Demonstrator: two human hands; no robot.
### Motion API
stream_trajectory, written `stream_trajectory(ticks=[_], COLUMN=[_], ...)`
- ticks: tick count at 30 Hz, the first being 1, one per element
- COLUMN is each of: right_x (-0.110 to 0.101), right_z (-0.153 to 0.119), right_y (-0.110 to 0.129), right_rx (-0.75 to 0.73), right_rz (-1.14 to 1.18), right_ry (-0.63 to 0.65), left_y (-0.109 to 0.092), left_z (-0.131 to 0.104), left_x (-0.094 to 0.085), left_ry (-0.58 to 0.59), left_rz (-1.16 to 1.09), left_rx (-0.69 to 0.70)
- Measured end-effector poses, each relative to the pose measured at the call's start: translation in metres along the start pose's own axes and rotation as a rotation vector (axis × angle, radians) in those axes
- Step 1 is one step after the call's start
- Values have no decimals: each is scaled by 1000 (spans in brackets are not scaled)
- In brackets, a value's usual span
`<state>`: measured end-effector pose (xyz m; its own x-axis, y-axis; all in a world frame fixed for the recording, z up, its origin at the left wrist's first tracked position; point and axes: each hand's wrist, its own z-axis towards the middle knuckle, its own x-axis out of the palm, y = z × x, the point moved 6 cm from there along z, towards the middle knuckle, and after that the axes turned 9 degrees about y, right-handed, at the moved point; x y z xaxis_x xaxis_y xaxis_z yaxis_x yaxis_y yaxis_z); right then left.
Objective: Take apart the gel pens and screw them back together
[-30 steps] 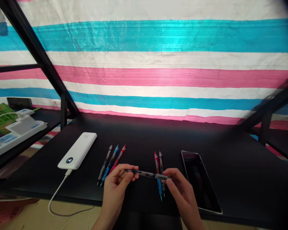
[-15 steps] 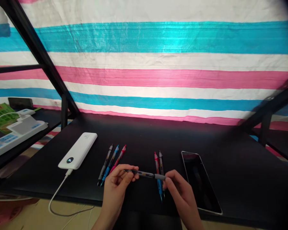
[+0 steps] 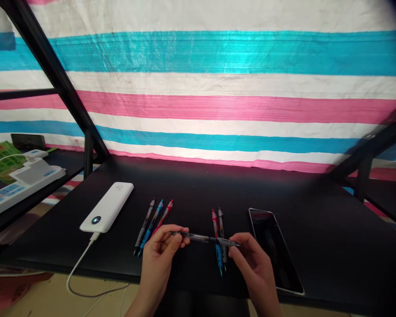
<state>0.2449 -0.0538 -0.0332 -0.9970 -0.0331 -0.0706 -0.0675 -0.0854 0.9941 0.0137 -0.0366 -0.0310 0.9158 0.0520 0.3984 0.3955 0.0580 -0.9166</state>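
Note:
Between my hands is a pen in two parts, lying roughly level above the desk. My left hand [image 3: 163,253] pinches the clear pen barrel [image 3: 198,237] near its dark clip end. The fingertips of my right hand [image 3: 252,259] close on the grey grip section [image 3: 229,242], with a thin dark piece showing in the gap between the parts. Beside my left hand lie a grey-grip pen [image 3: 145,224], a blue pen [image 3: 155,222] and a red pen [image 3: 166,212]. Under the held parts are a red-topped pen with a blue grip [image 3: 218,256] and another grey-grip pen [image 3: 221,220].
A white power bank [image 3: 110,207] with a white cable [image 3: 73,268] lies on the black desk [image 3: 191,185] at left. A dark phone [image 3: 277,251] lies by my right hand. A power strip [image 3: 26,185] sits on a side shelf; striped sheeting [image 3: 218,105] hangs behind.
The grey grip section has come away from the clear barrel, leaving a gap. My right hand has moved slightly right with it; my left hand has barely moved.

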Motion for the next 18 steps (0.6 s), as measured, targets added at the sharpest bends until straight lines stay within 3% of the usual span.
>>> stream_trajectory(ticks=[18], right_x=[-13], right_z=[-2], right_y=[-11], right_rx=[-91], right_rz=[365], right_ry=[-155], left_y=[5], left_z=[2], left_x=[-8], left_ry=[-105], left_rz=[-152], left_rx=[-2])
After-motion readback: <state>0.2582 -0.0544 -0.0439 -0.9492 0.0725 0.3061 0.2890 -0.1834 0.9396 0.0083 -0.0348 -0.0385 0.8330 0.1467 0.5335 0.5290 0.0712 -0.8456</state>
